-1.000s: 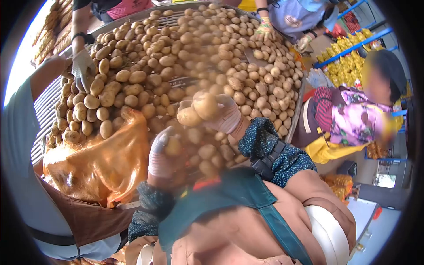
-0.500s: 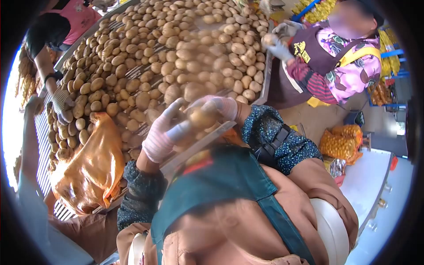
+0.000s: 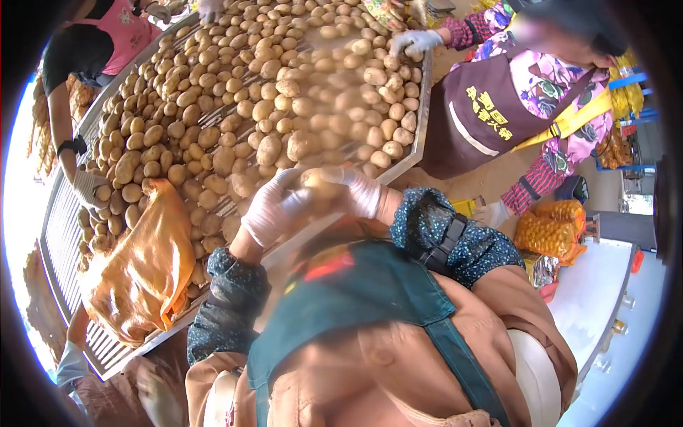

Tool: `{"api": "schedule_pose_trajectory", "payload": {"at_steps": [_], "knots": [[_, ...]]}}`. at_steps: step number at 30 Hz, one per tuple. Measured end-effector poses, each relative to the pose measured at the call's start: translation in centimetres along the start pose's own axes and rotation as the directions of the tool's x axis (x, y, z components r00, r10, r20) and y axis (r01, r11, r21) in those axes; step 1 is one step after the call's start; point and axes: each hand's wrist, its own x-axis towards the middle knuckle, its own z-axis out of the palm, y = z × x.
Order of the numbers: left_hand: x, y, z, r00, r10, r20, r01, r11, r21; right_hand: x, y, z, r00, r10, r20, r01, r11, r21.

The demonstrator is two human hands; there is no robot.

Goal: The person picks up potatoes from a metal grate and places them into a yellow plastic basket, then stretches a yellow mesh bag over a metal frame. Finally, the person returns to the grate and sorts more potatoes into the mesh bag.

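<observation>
A tan potato (image 3: 320, 178) is between my two gloved hands, just above the near edge of the sorting table (image 3: 290, 245). My right hand (image 3: 358, 193) grips it, fingers curled over its top and side. From the other side, my left hand (image 3: 274, 208) closes on it, the fingertips meeting its left end. Both hands are slightly blurred, and the potato's underside is hidden. Many loose potatoes (image 3: 269, 151) cover the slatted table just beyond my hands.
An orange mesh sack (image 3: 146, 267) lies on the table at left. One co-worker's gloved hand (image 3: 92, 191) touches potatoes there; another's gloved hand (image 3: 416, 43) reaches over the right side. Filled potato sacks (image 3: 548, 231) stand on the floor at right.
My hands have come closer together around the potato and risen slightly. The co-worker at right has spread their arms, one hand onto the table, the other down toward the sacks.
</observation>
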Motion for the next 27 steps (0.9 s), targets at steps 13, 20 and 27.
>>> {"api": "schedule_pose_trajectory", "payload": {"at_steps": [13, 20, 27], "knots": [[-2.4, -0.6, -5.6, 0.99, 0.009, -0.143, -0.043, 0.971, -0.235, 7.7, -1.3, 3.4, 0.998, -0.022, 0.064, 0.05, 0.88, -0.472], [-1.2, -3.6, -9.1, 0.935, 0.004, -0.354, -0.091, 0.97, -0.227, 11.3, -0.6, 3.8, 0.999, 0.03, -0.023, -0.03, 0.999, -0.017], [-1.3, -0.5, -10.8, 0.928, 0.287, -0.239, -0.139, 0.859, 0.493, 12.9, 0.0, 3.6, 0.996, 0.09, -0.003, -0.09, 0.995, 0.05]]}}
